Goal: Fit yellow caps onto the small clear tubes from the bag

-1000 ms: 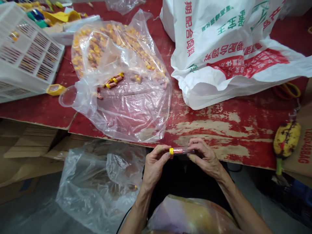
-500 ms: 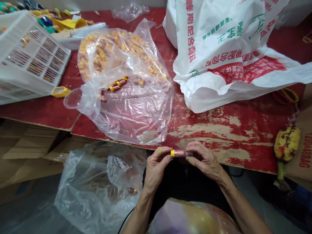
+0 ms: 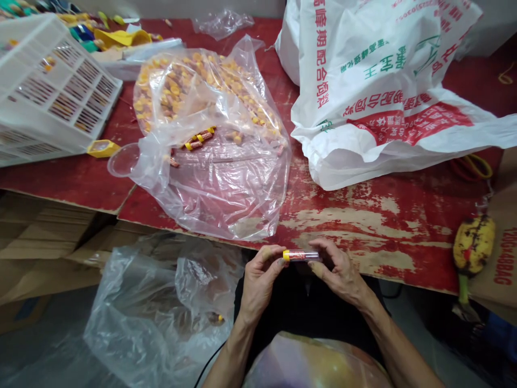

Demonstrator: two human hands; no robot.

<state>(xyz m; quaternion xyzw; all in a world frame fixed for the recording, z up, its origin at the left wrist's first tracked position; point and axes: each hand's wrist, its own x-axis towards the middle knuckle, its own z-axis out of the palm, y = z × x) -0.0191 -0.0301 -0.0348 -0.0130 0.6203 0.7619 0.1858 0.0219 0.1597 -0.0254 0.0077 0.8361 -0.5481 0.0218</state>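
A short clear plastic tube (image 3: 301,255) with a yellow cap at its left end and reddish-copper contents lies level in front of my chest. My left hand (image 3: 260,281) pinches the capped end between thumb and fingers. My right hand (image 3: 341,272) holds the clear far end with its fingertips. A clear plastic bag (image 3: 210,140) on the table holds many small yellow-and-copper pieces, and both hands are below its front edge, apart from it.
A white plastic crate (image 3: 52,86) stands at the far left, and a large printed white bag (image 3: 383,91) at the back right. The table (image 3: 363,226) is worn red-painted board. A spotted banana (image 3: 473,245) sits at the right edge, and a plastic bag (image 3: 153,318) lies on the floor.
The whole scene has shifted slightly lower and rightward in view. Both hands still hold the tube, with no visible change in its contents.
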